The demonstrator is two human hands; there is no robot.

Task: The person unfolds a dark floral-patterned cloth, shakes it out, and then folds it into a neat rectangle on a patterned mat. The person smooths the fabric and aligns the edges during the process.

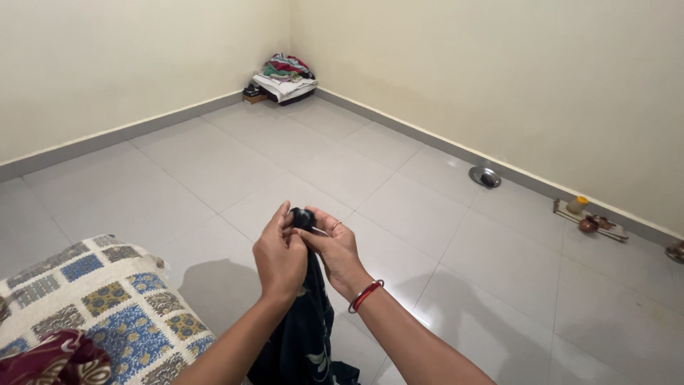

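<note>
My left hand (279, 251) and my right hand (335, 249) meet in front of me, both pinching the top of a dark navy cloth (306, 328) with pale markings. The cloth hangs down between my forearms toward the floor. A thin needle-like pin (319, 229) shows between the fingers of my right hand, which wears a ring. Red and silver bangles (366, 294) sit on my right wrist.
A patterned quilt (107, 299) with a maroon cloth (50, 356) lies at lower left. Folded clothes (286, 77) are piled in the far corner. A steel dish (485, 175) and a tray of small pots (590, 219) stand by the right wall on the grey tile floor.
</note>
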